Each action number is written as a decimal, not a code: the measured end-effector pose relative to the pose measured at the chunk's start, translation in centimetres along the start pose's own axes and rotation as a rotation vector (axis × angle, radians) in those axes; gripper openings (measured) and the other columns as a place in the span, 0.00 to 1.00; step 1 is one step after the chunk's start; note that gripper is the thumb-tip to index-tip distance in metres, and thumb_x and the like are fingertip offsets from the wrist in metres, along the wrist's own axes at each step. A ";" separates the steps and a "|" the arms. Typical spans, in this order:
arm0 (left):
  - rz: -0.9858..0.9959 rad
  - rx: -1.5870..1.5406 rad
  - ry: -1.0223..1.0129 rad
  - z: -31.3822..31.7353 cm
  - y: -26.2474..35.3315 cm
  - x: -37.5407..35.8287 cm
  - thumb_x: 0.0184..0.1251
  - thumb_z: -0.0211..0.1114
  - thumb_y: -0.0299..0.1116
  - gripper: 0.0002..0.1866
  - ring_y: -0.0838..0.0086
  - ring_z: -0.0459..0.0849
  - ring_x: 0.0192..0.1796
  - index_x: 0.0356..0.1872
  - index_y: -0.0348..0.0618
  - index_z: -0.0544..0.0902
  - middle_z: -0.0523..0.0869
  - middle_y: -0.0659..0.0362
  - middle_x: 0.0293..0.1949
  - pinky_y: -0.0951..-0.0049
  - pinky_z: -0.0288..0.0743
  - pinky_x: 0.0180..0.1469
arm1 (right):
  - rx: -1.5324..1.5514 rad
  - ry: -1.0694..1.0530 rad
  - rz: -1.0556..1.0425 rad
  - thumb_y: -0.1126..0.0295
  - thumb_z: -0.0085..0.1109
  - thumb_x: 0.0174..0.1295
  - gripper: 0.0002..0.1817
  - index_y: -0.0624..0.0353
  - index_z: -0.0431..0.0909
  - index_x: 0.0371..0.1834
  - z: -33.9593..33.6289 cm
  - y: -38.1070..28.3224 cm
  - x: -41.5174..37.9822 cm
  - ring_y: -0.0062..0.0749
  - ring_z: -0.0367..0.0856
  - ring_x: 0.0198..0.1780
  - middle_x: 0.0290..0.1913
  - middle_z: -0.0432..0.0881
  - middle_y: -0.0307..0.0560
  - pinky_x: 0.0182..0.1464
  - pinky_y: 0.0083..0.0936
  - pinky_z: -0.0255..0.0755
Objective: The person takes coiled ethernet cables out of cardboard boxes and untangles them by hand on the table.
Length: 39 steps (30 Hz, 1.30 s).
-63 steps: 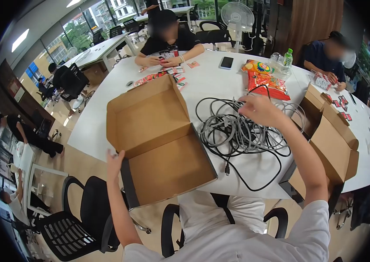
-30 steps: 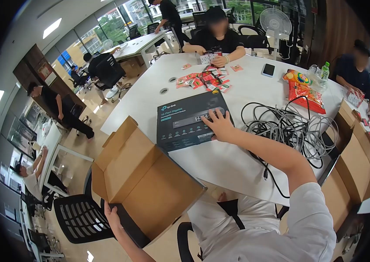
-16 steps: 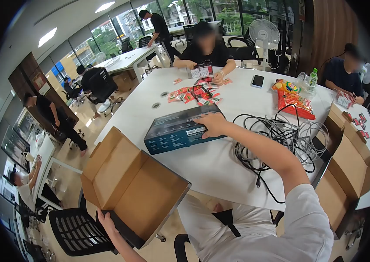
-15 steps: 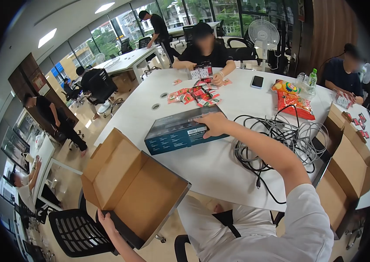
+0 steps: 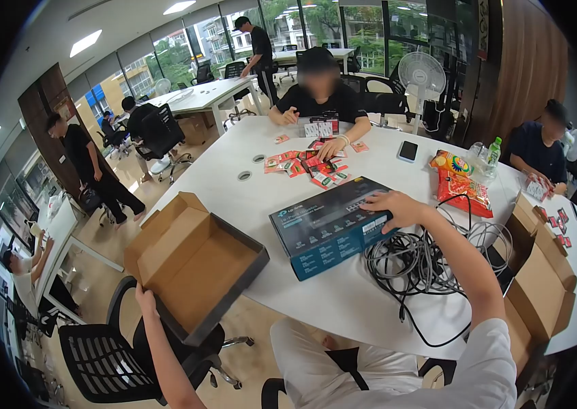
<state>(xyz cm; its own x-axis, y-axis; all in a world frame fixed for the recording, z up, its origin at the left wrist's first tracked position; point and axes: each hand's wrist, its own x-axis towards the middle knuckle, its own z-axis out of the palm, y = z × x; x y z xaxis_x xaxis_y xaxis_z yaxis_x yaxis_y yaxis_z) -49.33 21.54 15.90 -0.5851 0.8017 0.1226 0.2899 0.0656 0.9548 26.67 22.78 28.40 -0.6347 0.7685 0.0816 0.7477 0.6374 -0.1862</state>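
Observation:
My left hand (image 5: 146, 301) is closed on the left edge of an open cardboard box (image 5: 196, 273), dark outside and brown inside, its lid folded back. That box is tilted beside the table's left edge, with no contents visible in it. A closed dark-blue TP-Link box (image 5: 332, 232) lies on the white table (image 5: 234, 187), its printed top and label side facing me. My right hand (image 5: 397, 210) grips the right end of this box, fingers over the top. Right beside it is a tangle of black and grey cables (image 5: 424, 262).
Across the table a person (image 5: 315, 95) handles red packets (image 5: 312, 163). A phone (image 5: 407, 151), snack bags (image 5: 462, 184) and a green-capped bottle (image 5: 493, 151) lie farther right. Another open cardboard box (image 5: 540, 293) stands at the right edge. An office chair (image 5: 108, 361) is at my left.
The TP-Link box has shifted right toward the cables under my right hand, showing more of its top. My left hand has moved the open box left. The person opposite now reaches into the packets.

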 end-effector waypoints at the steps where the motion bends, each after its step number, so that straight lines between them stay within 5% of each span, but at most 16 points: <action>1: -0.005 0.006 0.019 0.9 -0.9 1.8 0.53 0.44 0.15 0.33 0.67 0.75 0.60 0.66 0.32 0.68 0.76 0.52 0.60 0.75 0.65 0.61 | 0.000 0.000 -0.001 0.65 0.77 0.35 0.50 0.47 0.66 0.70 0.0 -0.1 -0.3 0.57 0.65 0.69 0.68 0.68 0.56 0.66 0.43 0.62; 8: 0.091 -0.072 0.001 7.7 -3.0 9.1 0.55 0.42 0.16 0.25 0.66 0.79 0.52 0.56 0.33 0.75 0.82 0.53 0.49 0.73 0.70 0.55 | -0.020 -0.019 0.065 0.63 0.77 0.37 0.49 0.43 0.67 0.70 0.7 -1.3 -1.3 0.52 0.61 0.72 0.71 0.66 0.48 0.69 0.46 0.56; 17: 0.080 0.112 0.097 16.5 -4.0 15.9 0.59 0.51 0.19 0.29 0.60 0.75 0.58 0.65 0.33 0.66 0.75 0.46 0.57 0.71 0.65 0.61 | -0.120 -0.072 0.014 0.61 0.78 0.36 0.50 0.42 0.65 0.70 0.7 -6.1 -0.4 0.49 0.62 0.71 0.71 0.65 0.47 0.67 0.50 0.58; 20: -0.053 -0.250 0.079 17.7 0.7 12.0 0.60 0.58 0.23 0.31 0.61 0.75 0.57 0.67 0.36 0.64 0.74 0.45 0.57 0.70 0.66 0.60 | -0.157 -0.060 -0.013 0.59 0.77 0.38 0.48 0.41 0.66 0.69 1.4 -8.8 0.5 0.48 0.64 0.70 0.69 0.68 0.47 0.66 0.48 0.61; 23: 0.018 -0.393 0.209 18.5 -4.6 15.6 0.62 0.61 0.31 0.31 0.64 0.73 0.58 0.67 0.43 0.63 0.73 0.49 0.58 0.64 0.65 0.60 | -0.186 -0.035 -0.054 0.57 0.76 0.40 0.46 0.43 0.66 0.69 2.3 -11.7 1.4 0.50 0.67 0.68 0.67 0.69 0.51 0.64 0.44 0.64; 26: -0.131 -0.585 0.276 18.0 -2.7 10.5 0.66 0.56 0.38 0.27 0.65 0.70 0.61 0.67 0.50 0.64 0.72 0.53 0.58 0.60 0.60 0.63 | -0.203 -0.004 -0.087 0.55 0.75 0.41 0.46 0.45 0.66 0.69 4.0 -13.8 1.9 0.52 0.67 0.66 0.67 0.69 0.55 0.62 0.43 0.66; 32: -0.117 -0.589 0.254 16.3 -0.2 -2.5 0.70 0.48 0.45 0.26 0.63 0.66 0.66 0.67 0.52 0.63 0.68 0.54 0.63 0.60 0.56 0.66 | -0.315 0.109 -0.073 0.54 0.75 0.41 0.46 0.46 0.66 0.68 8.0 -15.7 1.9 0.51 0.67 0.64 0.64 0.69 0.56 0.59 0.42 0.67; 39: -0.342 -0.536 -0.190 14.0 1.1 -16.7 0.70 0.53 0.50 0.30 0.57 0.65 0.68 0.69 0.54 0.60 0.62 0.53 0.69 0.54 0.56 0.69 | -0.384 0.164 -0.026 0.53 0.74 0.41 0.46 0.48 0.66 0.69 10.6 -17.4 1.0 0.54 0.65 0.64 0.64 0.68 0.58 0.60 0.44 0.67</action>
<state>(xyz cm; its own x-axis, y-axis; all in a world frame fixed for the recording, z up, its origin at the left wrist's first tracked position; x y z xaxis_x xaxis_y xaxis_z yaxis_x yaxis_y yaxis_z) -28.61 16.54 11.11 -0.4194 0.8822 -0.2143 -0.3345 0.0693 0.9399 10.95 11.87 21.34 -0.6382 0.7309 0.2420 0.7699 0.6080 0.1939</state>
